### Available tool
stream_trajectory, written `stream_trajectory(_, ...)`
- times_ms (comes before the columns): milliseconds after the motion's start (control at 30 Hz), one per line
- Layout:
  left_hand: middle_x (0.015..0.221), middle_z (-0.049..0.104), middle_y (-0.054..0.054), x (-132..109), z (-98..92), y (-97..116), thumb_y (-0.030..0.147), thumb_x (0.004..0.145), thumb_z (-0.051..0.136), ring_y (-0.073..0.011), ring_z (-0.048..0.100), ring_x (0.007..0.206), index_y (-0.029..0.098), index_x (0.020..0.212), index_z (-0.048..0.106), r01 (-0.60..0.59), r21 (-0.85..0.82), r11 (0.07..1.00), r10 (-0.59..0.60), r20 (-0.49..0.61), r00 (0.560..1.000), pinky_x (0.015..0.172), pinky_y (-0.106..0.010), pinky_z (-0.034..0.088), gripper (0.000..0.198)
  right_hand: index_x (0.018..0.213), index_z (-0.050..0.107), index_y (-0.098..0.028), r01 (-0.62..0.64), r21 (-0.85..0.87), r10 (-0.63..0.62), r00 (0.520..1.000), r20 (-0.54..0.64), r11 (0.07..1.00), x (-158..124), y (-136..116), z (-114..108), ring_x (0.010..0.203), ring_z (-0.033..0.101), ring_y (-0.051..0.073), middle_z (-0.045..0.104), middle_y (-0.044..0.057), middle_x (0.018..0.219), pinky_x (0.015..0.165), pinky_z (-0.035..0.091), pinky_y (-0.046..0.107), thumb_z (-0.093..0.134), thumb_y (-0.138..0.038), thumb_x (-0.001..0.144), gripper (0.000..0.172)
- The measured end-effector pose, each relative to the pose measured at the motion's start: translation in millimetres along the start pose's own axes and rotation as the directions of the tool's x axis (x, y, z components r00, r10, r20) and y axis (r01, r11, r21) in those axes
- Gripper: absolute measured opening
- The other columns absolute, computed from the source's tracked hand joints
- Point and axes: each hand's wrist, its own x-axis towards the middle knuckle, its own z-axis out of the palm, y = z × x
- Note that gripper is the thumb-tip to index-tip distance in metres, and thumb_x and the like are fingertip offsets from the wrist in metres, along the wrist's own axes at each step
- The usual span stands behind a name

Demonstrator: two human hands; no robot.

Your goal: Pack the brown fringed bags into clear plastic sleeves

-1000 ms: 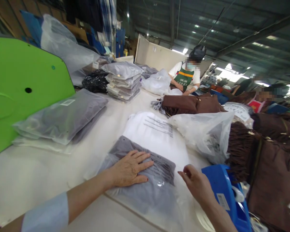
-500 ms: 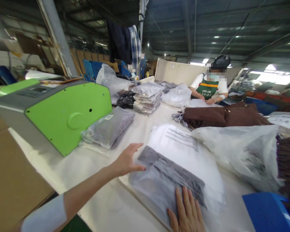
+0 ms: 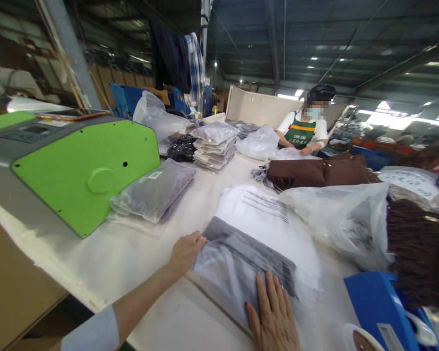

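Note:
A grey garment in a frosted plastic bag [image 3: 223, 273] lies at the front of the table, on top of white printed plastic bags [image 3: 256, 209]. My left hand [image 3: 186, 251] is closed, thumb and fingers pinching the bag's left edge near its upper corner. Flat on the lower right part of the same bag rests my right hand [image 3: 272, 312], its fingers stretched out and slightly apart. Another filled plastic bag [image 3: 155, 190] with a barcode label lies farther back on the left.
A green and grey machine [image 3: 91, 170] stands at left. Behind are stacked bagged garments [image 3: 214, 146]. Brown garments [image 3: 314, 173], an opened clear plastic bag [image 3: 344, 219] and a blue holder [image 3: 380, 307] line the right side. A co-worker in a green apron [image 3: 300, 134] works across the table.
My left hand has gone from spread fingers beside the bag to a closed pinch on its left edge. My right hand stays flat on the bag. The view has shifted slightly right.

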Motion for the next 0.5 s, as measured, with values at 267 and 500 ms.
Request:
stream_trajectory(267,0.074,0.058,0.0,-2,-4.5,3,0.028,0.089,0.036,-0.0176,0.056,0.073,0.02,0.078,0.054,-0.062,0.26,0.964,0.033,0.117,0.993,0.063,-0.023,0.033,0.023,0.118,0.051,-0.022,-0.405,0.26,0.422,0.906,-0.012,0.877,0,66,-87,0.115,0.049,0.022,0.053,0.01,0.125,0.093,0.039,0.039,0.04,-0.037,0.088,0.035)
stream_trajectory(500,0.097,0.058,0.001,7,-1.5,-10,0.009,0.085,0.024,-0.0124,0.054,0.079,0.021,0.102,0.059,-0.318,0.508,0.801,0.232,0.228,0.946,0.066,-0.018,0.031,0.04,0.067,0.062,-0.017,-0.945,0.156,0.909,0.32,0.266,0.287,-51,193,-154,0.086,0.057,0.033,0.064,0.016,0.081,0.084,0.041,0.049,0.046,-0.06,0.064,0.046)
